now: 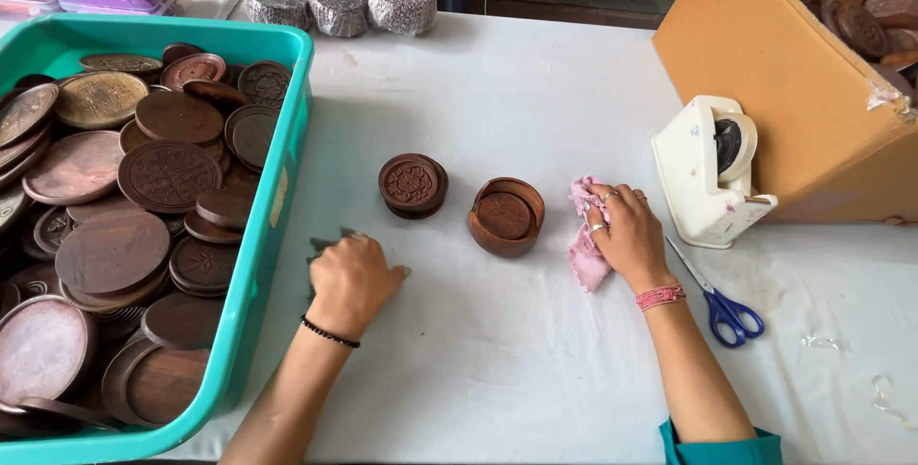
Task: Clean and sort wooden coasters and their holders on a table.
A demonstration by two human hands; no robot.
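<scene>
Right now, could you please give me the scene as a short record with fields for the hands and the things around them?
surface: white table
left hand: closed on a small dark cloth, beside the green tub
right hand: resting on a pink cloth
between the hands: round wooden holder, tilted, with a carved disc inside
behind it: stack of carved wooden coasters
tub contents: many round carved wooden discs
right side: white tape dispenser, blue-handled scissors, cardboard box
</scene>
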